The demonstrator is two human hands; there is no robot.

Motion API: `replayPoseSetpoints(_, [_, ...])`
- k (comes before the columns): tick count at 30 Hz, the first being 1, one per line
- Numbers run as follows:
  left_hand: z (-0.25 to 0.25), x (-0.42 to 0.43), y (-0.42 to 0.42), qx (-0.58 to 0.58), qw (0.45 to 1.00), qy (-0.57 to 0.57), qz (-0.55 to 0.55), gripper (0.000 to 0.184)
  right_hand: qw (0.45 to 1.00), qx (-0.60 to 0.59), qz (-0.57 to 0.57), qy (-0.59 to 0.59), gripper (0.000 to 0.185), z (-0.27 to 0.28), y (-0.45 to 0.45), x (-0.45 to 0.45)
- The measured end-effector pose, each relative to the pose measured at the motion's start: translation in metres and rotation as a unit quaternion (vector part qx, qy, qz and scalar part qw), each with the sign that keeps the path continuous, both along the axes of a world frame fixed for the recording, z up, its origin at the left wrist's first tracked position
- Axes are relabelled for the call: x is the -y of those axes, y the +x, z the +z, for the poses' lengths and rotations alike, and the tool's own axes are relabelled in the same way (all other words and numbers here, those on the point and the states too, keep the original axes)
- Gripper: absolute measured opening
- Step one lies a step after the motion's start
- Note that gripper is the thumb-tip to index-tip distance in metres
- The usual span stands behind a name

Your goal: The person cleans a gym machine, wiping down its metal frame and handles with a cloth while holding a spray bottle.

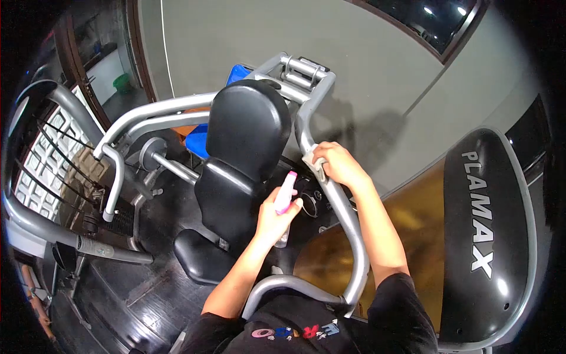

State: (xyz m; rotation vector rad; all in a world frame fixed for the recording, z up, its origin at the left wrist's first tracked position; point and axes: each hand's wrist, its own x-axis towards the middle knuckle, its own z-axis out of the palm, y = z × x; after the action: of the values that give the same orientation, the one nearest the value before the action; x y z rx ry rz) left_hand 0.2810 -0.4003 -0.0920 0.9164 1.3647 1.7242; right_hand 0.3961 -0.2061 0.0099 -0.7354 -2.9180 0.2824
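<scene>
My left hand (pixel 276 219) is closed round a spray bottle (pixel 286 192) with a white and pink head, held in front of the black padded seat of an exercise machine. Most of the bottle's body is hidden behind the fingers. Higher up and to the right, my right hand (pixel 337 162) grips a pale cloth (pixel 316 166). It presses the cloth against the bent silver frame tube (pixel 346 215) of the machine. The black backrest (pixel 250 127) stands just left of that tube.
A gold and black panel lettered PLAMAX (pixel 480 218) rises at the right. Silver handle arms (pixel 159 109) reach out to the left. Behind the backrest is a blue chair (pixel 197 141). A grey wall (pixel 377 76) stands behind the machine, and another machine's frame (pixel 112 251) is at the left.
</scene>
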Motion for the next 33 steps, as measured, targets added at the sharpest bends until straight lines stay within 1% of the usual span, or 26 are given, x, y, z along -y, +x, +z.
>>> replayPoseSetpoints(2, [0.004,-0.008,-0.007,0.041,0.998,0.031,0.024,0.026,0.990,-0.139,0.022,-0.014,0.030,0.007,0.009,0.007])
replayPoseSetpoints(3, [0.006,-0.015,-0.009,0.063,0.996,0.048,0.031,0.034,0.984,-0.171,0.005,-0.043,0.034,0.009,0.014,0.012])
replayPoseSetpoints(4, [0.015,-0.020,-0.012,0.064,0.994,0.088,0.031,0.061,0.984,-0.172,0.006,-0.042,0.034,0.014,0.016,0.021])
replayPoseSetpoints(6, [0.033,-0.031,-0.017,0.082,0.990,0.110,0.034,0.066,0.969,-0.245,0.025,0.004,0.039,0.021,0.015,0.043])
replayPoseSetpoints(7, [0.037,-0.038,-0.018,0.106,0.986,0.128,0.035,0.066,0.969,-0.246,0.028,0.012,0.045,0.026,0.014,0.057])
replayPoseSetpoints(8, [0.047,-0.042,-0.017,0.140,0.981,0.128,0.040,0.061,0.965,-0.259,0.034,0.020,0.049,0.026,0.012,0.067])
replayPoseSetpoints(10, [0.048,-0.052,-0.018,0.167,0.973,0.155,0.025,0.050,0.960,-0.274,0.043,0.038,0.051,0.033,0.010,0.090])
replayPoseSetpoints(11, [0.047,-0.053,-0.018,0.165,0.974,0.155,0.023,0.050,0.955,-0.289,0.047,0.039,0.052,0.033,0.009,0.097])
replayPoseSetpoints(12, [0.046,-0.054,-0.019,0.210,0.966,0.148,-0.016,0.049,0.948,-0.310,0.068,0.040,0.052,0.027,0.009,0.097])
replayPoseSetpoints(13, [0.048,-0.054,-0.019,0.255,0.955,0.140,-0.054,0.048,0.942,-0.328,0.065,0.015,0.051,0.030,0.007,0.106])
replayPoseSetpoints(14, [0.050,-0.052,-0.018,0.252,0.956,0.140,-0.056,0.048,0.936,-0.346,0.063,-0.011,0.050,0.033,0.007,0.114])
replayPoseSetpoints(16, [0.050,-0.045,-0.014,0.301,0.942,0.127,-0.079,0.045,0.933,-0.350,0.072,-0.031,0.053,0.025,0.011,0.116])
replayPoseSetpoints(17, [0.047,-0.043,-0.011,0.296,0.940,0.147,-0.080,0.040,0.912,-0.393,0.081,-0.086,0.055,0.022,0.010,0.119])
replayPoseSetpoints(18, [0.046,-0.041,-0.009,0.295,0.941,0.147,-0.080,0.040,0.886,-0.433,0.089,-0.140,0.057,0.018,0.011,0.122])
replayPoseSetpoints(19, [0.046,-0.039,-0.007,0.304,0.939,0.142,-0.067,0.039,0.868,-0.439,0.124,-0.196,0.061,0.014,0.012,0.122])
replayPoseSetpoints(20, [0.046,-0.038,-0.006,0.314,0.938,0.139,-0.053,0.038,0.786,-0.501,0.198,-0.302,0.058,0.009,0.008,0.124])
replayPoseSetpoints(22, [0.048,-0.034,-0.005,0.315,0.939,0.128,-0.055,0.038,0.627,-0.622,0.126,-0.452,0.053,0.001,0.000,0.135])
replayPoseSetpoints(23, [0.051,-0.031,-0.002,0.269,0.949,0.160,-0.035,0.037,0.631,-0.652,0.061,-0.416,0.048,-0.003,-0.005,0.138])
replayPoseSetpoints(24, [0.054,-0.029,0.001,0.222,0.956,0.192,-0.017,0.036,0.630,-0.654,0.059,-0.416,0.048,-0.006,-0.009,0.141])
replayPoseSetpoints(25, [0.055,-0.027,0.002,0.145,0.964,0.221,-0.013,0.034,0.655,-0.656,0.034,-0.375,0.047,-0.008,-0.013,0.142])
replayPoseSetpoints(26, [0.054,-0.028,0.002,0.143,0.965,0.221,-0.015,0.034,0.678,-0.655,0.010,-0.334,0.046,-0.008,-0.017,0.144])
replayPoseSetpoints(28, [0.056,-0.028,0.001,0.065,0.967,0.234,0.075,0.039,0.688,-0.657,0.013,-0.307,0.049,-0.005,-0.018,0.148])
replayPoseSetpoints(30, [0.063,-0.023,-0.001,0.037,0.964,0.247,0.089,0.036,0.722,-0.594,-0.010,-0.354,0.057,-0.002,-0.014,0.148])
replayPoseSetpoints(31, [0.068,-0.019,-0.005,-0.072,0.962,0.228,0.132,0.034,0.722,-0.562,-0.038,-0.403,0.063,-0.004,-0.011,0.146])
replayPoseSetpoints(32, [0.069,-0.017,-0.010,-0.179,0.946,0.206,0.172,0.032,0.721,-0.563,-0.039,-0.402,0.063,-0.005,-0.010,0.145])
replayPoseSetpoints(33, [0.064,-0.020,-0.015,-0.192,0.937,0.226,0.182,0.030,0.698,-0.545,-0.056,-0.461,0.065,-0.007,-0.008,0.144])
